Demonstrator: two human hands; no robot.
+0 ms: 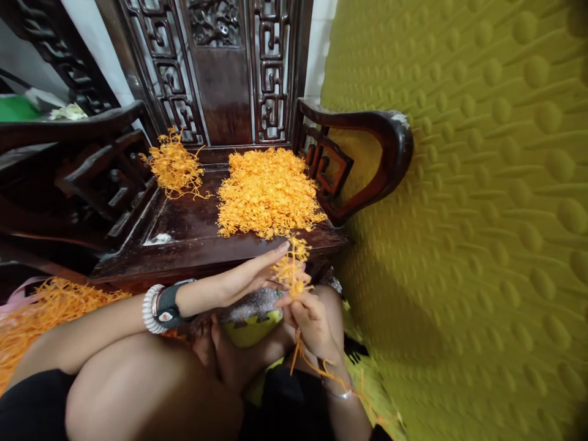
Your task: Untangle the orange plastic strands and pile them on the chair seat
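Between my hands, in front of the chair seat, is a bundle of thin orange branching sprigs (294, 274) with small knotted tips. My right hand (312, 321) pinches it at the lower end, and long orange strands trail down past the wrist. My left hand (255, 272) reaches in from the left, its thumb along the near side of the bundle and its fingers behind, partly hidden by the strands. Just beyond lies a thick, neat pile of orange sprigs (271, 193) on the dark wooden seat (193, 245). A looser orange tangle (174, 165) sits at the seat's back left.
The carved wooden chair has an armrest (390, 153) on the right and another on the left. A textured yellow-green padded wall (482, 214) stands close on the right. More orange strands (59, 300) lie heaped at the lower left. White scraps (160, 239) are on the seat.
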